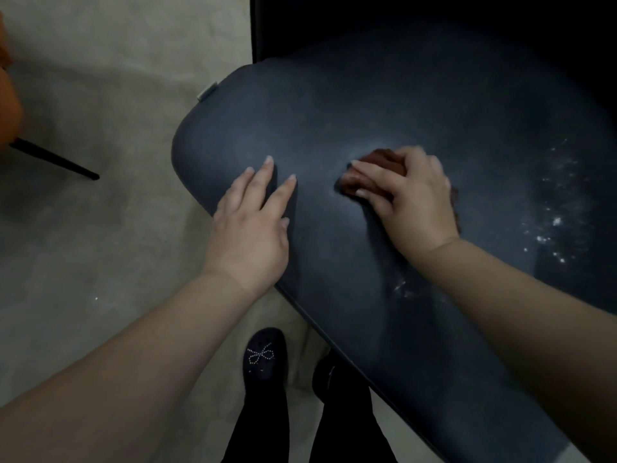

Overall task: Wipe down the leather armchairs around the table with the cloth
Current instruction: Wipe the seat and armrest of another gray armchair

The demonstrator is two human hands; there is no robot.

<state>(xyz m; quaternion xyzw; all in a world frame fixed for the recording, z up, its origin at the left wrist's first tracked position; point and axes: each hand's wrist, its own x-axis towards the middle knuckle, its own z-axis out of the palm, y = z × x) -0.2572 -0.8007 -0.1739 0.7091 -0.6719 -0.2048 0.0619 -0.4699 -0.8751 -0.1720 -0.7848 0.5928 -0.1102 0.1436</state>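
A dark blue-grey leather armchair seat [384, 105] fills the middle and right of the view. My right hand [412, 198] holds a bunched brown cloth [384, 160] and presses it onto the middle of the seat; most of the cloth is hidden under the hand. My left hand [253, 222] rests flat on the seat's left front edge, fingers straight and spread. White specks and smears [554, 208] lie on the leather to the right of the cloth.
A beige carpet [100, 228] lies to the left. An orange chair [8, 95] with a thin black leg [56, 160] stands at the far left. My feet in dark shoes [265, 357] stand just before the seat. The dark chair back [434, 18] rises at the top.
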